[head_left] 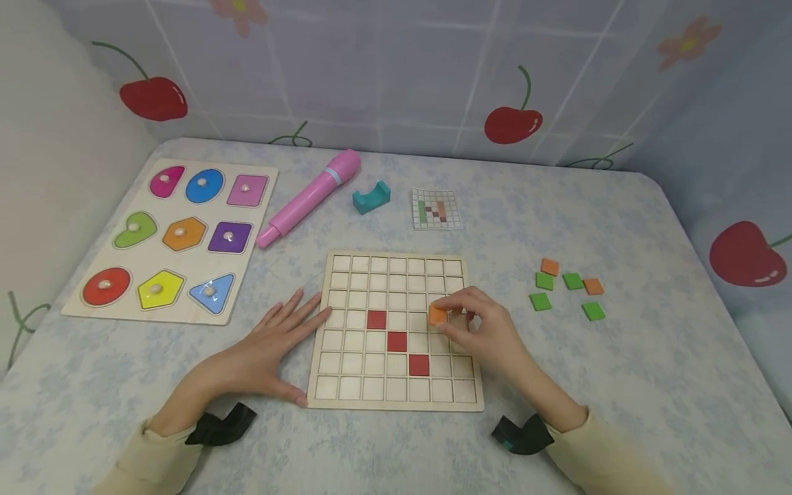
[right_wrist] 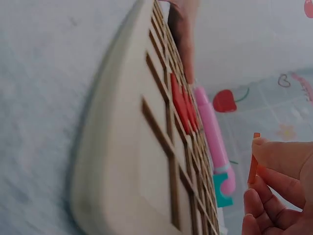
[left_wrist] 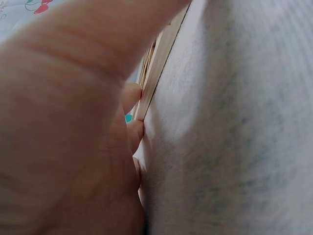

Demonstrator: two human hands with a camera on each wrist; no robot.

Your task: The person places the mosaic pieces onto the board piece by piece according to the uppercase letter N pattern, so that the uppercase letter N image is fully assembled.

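A wooden grid board (head_left: pixel 396 402) lies on the table, with three red square tiles (head_left: pixel 397 342) set in a diagonal across its cells. Between thumb and fingers my right hand (head_left: pixel 489 328) pinches an orange square tile (head_left: pixel 437 315) over the right part of the grid. The right wrist view shows that orange tile (right_wrist: pixel 254 159) edge-on, raised above the board's surface. My left hand (head_left: pixel 266 350) lies spread at the board's left side, fingertips and thumb against its edge. In the left wrist view, fingers (left_wrist: pixel 133 95) touch the board's wooden side (left_wrist: pixel 159 63).
Loose green tiles (head_left: pixel 544 280) and orange tiles (head_left: pixel 592 287) lie to the right. Behind the board are a small pattern card (head_left: pixel 436 209), a teal block (head_left: pixel 372 198) and a pink microphone-shaped stick (head_left: pixel 309 199). A knobbed shape puzzle (head_left: pixel 179 254) occupies the left.
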